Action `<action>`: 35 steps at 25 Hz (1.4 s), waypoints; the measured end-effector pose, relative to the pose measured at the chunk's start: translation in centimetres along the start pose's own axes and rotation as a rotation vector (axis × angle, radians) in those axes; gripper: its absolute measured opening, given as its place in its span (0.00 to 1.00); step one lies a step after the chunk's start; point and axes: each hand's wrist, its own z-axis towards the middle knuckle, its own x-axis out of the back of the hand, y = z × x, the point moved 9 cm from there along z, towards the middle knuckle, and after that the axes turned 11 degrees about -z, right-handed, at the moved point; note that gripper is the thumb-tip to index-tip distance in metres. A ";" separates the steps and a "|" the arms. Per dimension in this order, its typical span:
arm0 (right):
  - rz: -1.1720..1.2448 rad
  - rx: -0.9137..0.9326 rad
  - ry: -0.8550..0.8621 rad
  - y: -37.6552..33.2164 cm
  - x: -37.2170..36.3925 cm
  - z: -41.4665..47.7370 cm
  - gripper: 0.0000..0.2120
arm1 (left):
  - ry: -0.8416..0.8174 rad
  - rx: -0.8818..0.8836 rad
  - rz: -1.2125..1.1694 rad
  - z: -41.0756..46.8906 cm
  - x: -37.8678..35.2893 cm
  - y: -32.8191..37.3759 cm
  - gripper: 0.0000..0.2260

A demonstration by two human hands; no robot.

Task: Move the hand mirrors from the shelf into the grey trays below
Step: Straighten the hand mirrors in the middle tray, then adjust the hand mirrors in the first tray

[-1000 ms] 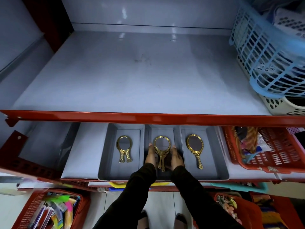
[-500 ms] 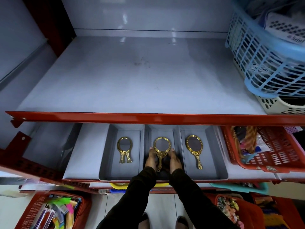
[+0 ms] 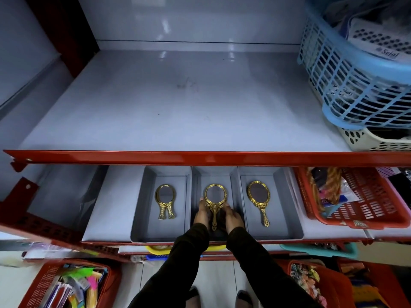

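Three grey trays sit side by side on the lower shelf. The left tray (image 3: pixel 139 210) holds a gold hand mirror with a split handle (image 3: pixel 165 202). An oval gold mirror (image 3: pixel 258 196) lies in the right tray (image 3: pixel 288 210). In the middle tray (image 3: pixel 213 174) lies a round gold mirror (image 3: pixel 215 195), handle toward me. My left hand (image 3: pixel 201 214) and right hand (image 3: pixel 233 217) flank its handle, with fingertips pressed against the neck from both sides. The upper shelf (image 3: pixel 178 107) carries no mirrors.
A blue lattice basket (image 3: pixel 355 90) rests on a white basket (image 3: pixel 378 142) at the upper shelf's right end. A red basket of goods (image 3: pixel 373 203) stands right of the trays. The red shelf lip (image 3: pixel 200 157) overhangs the trays. More red baskets (image 3: pixel 55 285) sit on the floor.
My hands stay on either side of the round mirror in the middle tray. Only the view has shifted slightly.
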 end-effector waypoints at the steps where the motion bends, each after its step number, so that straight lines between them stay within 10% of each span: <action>1: -0.026 0.001 -0.005 0.2 -0.2 0.1 0.22 | 0.005 0.003 -0.008 -0.3 -0.1 0.0 0.33; 24: -0.275 0.025 0.059 -0.4 1.2 -1.4 0.28 | -0.068 0.061 0.079 -1.4 -0.8 -0.8 0.37; 35: 0.095 0.147 -0.076 -6.2 -1.1 -4.2 0.24 | -0.103 -0.096 -0.085 -4.0 0.8 5.8 0.38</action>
